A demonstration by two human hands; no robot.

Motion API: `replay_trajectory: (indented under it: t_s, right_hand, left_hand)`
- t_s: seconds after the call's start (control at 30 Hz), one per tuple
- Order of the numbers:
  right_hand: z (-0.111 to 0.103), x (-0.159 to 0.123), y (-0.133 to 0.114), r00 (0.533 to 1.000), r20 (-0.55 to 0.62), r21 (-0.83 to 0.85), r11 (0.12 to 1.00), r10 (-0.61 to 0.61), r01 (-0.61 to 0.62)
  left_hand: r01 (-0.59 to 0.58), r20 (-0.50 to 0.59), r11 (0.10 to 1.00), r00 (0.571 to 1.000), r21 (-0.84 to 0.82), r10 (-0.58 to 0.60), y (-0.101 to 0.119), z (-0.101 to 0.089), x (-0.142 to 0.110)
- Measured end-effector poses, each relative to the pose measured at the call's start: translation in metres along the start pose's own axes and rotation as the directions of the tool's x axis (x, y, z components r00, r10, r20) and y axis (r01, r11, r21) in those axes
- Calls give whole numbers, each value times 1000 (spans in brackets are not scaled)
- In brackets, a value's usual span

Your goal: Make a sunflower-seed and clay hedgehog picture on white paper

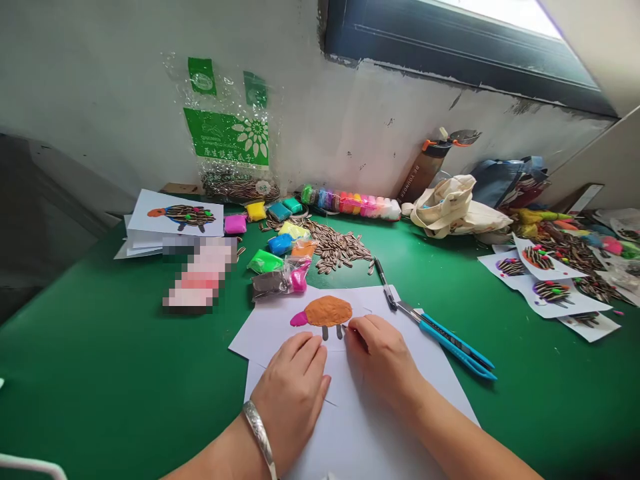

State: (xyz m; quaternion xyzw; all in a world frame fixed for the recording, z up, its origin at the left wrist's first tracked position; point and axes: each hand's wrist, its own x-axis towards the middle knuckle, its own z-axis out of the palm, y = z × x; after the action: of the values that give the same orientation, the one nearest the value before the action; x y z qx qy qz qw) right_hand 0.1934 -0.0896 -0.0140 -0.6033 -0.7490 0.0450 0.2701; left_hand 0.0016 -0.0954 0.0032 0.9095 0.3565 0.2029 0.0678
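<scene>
A clay animal picture lies on a white paper sheet (305, 380), with an orange clay body (329, 311), a magenta clay head (299, 319) and two grey clay legs (325, 333). My left hand (295, 377), with a silver bangle (259, 433) at its wrist, rests on the sheet below the head, fingers stretched out and holding nothing. Beside the rear leg, my right hand (383, 353) has its thumb and index finger pressed together. A tiny dark bit shows at these fingertips; its kind is too small to tell.
Bagged coloured clay (270, 281) and loose sunflower seeds (337, 247) lie behind the paper. A black pen (385, 283) and blue utility knife (456, 343), blade out, lie to the right. Finished seed pictures (187, 217) are stacked left; others (550, 291) lie right. A bottle (424, 167) leans on the wall.
</scene>
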Motion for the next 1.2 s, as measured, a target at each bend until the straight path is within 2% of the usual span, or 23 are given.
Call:
replay_trajectory:
  t_s: [0.43,1.2]
  right_hand:
    - [4,4,-8,1000,-7,-54,998,25,-25]
    - [1,-3,-11,997,51,-60,997,55,-51]
  left_hand:
    - [2,-36,1000,999,3,-2,-1,2,0]
    - [12,-31,1000,999,-6,-12,-1,2,0]
